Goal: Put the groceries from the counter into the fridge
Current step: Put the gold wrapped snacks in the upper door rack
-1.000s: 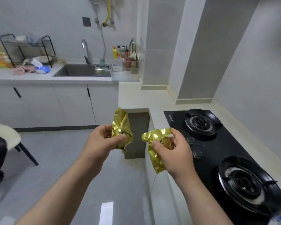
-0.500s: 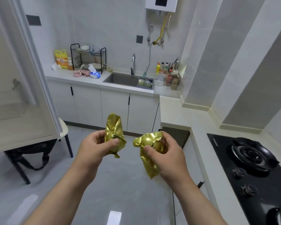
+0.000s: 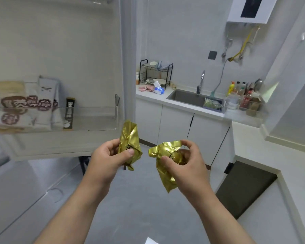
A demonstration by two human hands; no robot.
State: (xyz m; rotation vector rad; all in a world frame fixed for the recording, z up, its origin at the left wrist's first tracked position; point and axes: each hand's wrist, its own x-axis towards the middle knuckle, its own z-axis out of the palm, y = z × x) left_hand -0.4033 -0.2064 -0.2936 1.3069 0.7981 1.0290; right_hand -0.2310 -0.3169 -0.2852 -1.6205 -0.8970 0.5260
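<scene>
My left hand [image 3: 107, 160] grips a crumpled gold foil packet [image 3: 130, 138], held upright at chest height. My right hand [image 3: 187, 167] pinches a second gold foil packet [image 3: 166, 160], its tail hanging down below my fingers. The two packets are a short gap apart. To the left stands the open fridge door [image 3: 60, 50], its inner side facing me, with a clear door shelf [image 3: 95, 118] just above and left of my left hand. White printed bags [image 3: 25, 106] and a slim dark carton [image 3: 70, 111] stand in that shelf.
A white counter [image 3: 183, 106] with a sink [image 3: 188, 98] runs along the far wall, carrying a black dish rack [image 3: 155, 73] and several bottles [image 3: 239, 92]. A second counter [image 3: 250, 136] extends along the right. Grey floor [image 3: 139, 208] lies below my arms.
The view has swung left from the stove toward the fridge door, which now fills the left side. Both hands still hold the gold packets in the same grip.
</scene>
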